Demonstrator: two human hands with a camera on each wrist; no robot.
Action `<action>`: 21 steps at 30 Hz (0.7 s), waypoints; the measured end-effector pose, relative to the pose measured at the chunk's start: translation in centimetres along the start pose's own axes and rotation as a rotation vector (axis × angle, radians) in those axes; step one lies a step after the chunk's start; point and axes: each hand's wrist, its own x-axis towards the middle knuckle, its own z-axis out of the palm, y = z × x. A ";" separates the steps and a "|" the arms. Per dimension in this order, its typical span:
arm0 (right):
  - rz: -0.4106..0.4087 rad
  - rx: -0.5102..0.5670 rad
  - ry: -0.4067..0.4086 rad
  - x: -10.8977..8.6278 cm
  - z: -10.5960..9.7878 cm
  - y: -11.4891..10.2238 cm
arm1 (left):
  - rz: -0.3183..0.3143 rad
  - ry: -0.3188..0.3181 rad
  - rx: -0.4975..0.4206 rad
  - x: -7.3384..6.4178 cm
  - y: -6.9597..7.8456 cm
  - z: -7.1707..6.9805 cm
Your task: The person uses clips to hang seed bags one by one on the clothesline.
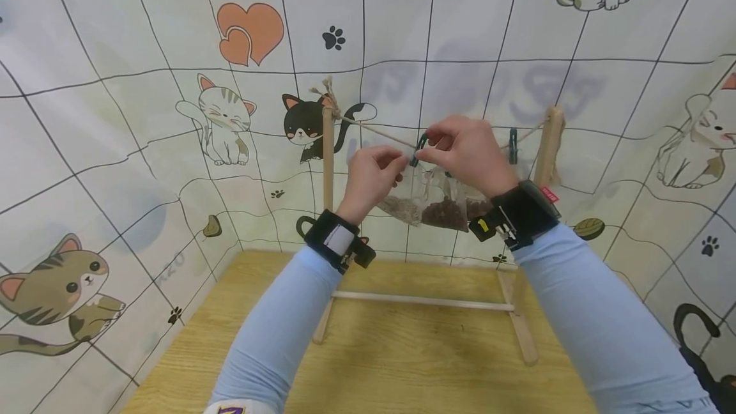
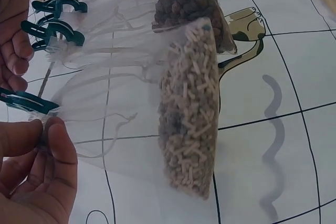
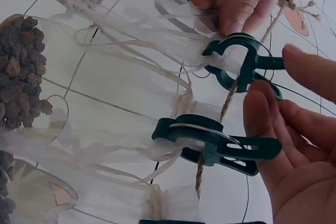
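My left hand [image 1: 372, 177] pinches the gathered top of a sheer drawstring bag [image 2: 189, 108] filled with pale pellets. Thumb and fingers of my right hand [image 1: 467, 151] pinch the handles of a green spring clip [image 3: 249, 59] from both sides. The clip's jaws stand around the bag's neck, close by the twine [image 3: 229, 98]. Beside it, another green clip [image 3: 252, 148] holds a bag of brown lumps [image 3: 21, 69] on the same twine. In the head view my right hand partly hides the clips and bags behind it.
The twine runs between two wooden posts, left [image 1: 328, 165] and right [image 1: 550, 139], joined low down by a pale rod [image 1: 422, 300]. One more green clip [image 1: 513, 145] hangs near the right post. The frame stands on a wooden table [image 1: 402, 356] before a cat-print cloth [image 1: 460, 18].
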 end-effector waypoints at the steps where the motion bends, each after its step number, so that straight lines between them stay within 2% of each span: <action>1: 0.007 0.004 -0.016 0.0 -0.1 0.0 | 0.002 -0.003 0.005 0.0 -0.1 0.0; 8: 0.068 0.029 -0.126 -0.5 -0.7 -0.2 | -0.004 -0.031 0.019 -0.4 -0.6 -0.1; 11: 0.072 0.031 -0.143 -1.0 -1.2 -0.4 | -0.011 -0.045 0.018 -0.6 -0.8 -0.2; 14: 0.043 0.037 -0.092 -1.9 -2.0 -0.5 | -0.015 -0.066 0.007 -0.9 -1.1 -0.2; 16: 0.006 0.036 -0.017 -2.6 -2.6 -0.7 | -0.010 -0.081 -0.004 -1.1 -1.4 -0.2; 19: -0.081 0.032 0.092 -4.0 -3.7 -0.7 | 0.000 -0.096 -0.004 -1.6 -1.6 -0.4; 21: -0.137 0.007 0.143 -5.3 -4.3 -0.6 | 0.015 -0.093 0.033 -2.2 -1.6 -0.7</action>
